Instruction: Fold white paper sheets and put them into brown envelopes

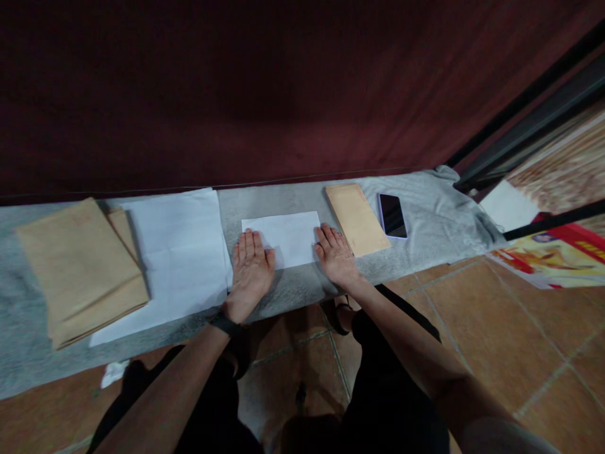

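Paper (295, 234) at the centre of our dial, a small white oblong lying flat on the grey cloth (278, 198), and both hands are on it! Left hand (250, 261) at eight o'clock, palm down, spread flat over that end. Right hand (334, 252) at four, also flat and palm down, fingertips at the opposite edge; neither one grips anything. Just beyond the right hand, at three o'clock, lies a tan envelope (358, 219); whether they touch, I can't tell. Further out that way, a phone (393, 216), screen up and dark. Swing round to nine: large white sheets (182, 252), overlapped at their far side by a stack of brown envelopes (85, 271). Dark red fabric (283, 113) fills twelve o'clock, floor tiles (491, 315) run out past four, and a black wristband (225, 323) circles the left wrist at seven!
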`<action>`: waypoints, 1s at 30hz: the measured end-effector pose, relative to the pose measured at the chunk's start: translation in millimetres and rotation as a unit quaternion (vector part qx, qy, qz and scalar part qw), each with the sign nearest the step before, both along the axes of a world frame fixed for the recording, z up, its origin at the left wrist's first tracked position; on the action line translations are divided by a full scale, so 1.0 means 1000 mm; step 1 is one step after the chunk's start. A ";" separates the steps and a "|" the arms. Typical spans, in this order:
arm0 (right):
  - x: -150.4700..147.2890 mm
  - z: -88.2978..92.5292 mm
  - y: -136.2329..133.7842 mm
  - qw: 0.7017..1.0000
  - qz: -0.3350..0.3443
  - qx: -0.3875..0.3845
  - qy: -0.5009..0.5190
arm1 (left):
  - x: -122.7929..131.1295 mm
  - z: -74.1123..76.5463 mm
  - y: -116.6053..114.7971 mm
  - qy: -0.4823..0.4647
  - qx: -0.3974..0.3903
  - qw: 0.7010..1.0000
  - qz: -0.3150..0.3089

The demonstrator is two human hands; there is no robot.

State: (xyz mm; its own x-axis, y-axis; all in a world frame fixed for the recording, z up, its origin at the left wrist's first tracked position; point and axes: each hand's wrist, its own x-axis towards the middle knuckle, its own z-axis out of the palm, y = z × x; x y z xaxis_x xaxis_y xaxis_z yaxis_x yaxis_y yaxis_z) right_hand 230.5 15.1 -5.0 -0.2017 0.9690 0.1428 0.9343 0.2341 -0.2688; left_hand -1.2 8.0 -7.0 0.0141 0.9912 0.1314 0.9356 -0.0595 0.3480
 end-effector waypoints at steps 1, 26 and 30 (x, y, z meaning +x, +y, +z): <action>0.000 0.000 0.000 1.000 0.000 0.001 0.004 | 0.000 0.000 0.001 -0.002 -0.002 1.000 0.004; 0.004 0.002 0.002 1.000 -0.008 -0.015 0.020 | -0.006 -0.007 0.004 -0.027 0.009 1.000 0.003; 0.003 0.003 0.002 1.000 -0.012 -0.019 0.017 | -0.005 -0.005 0.004 -0.012 0.002 1.000 0.008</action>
State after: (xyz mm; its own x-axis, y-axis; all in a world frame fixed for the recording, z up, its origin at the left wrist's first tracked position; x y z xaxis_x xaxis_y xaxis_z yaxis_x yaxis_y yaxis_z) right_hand 233.3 17.6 -2.1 -0.1737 0.9783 0.1127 0.9295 0.2007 -0.3095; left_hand -6.2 12.1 -11.9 -0.0040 0.9907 0.1358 0.9280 -0.0469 0.3695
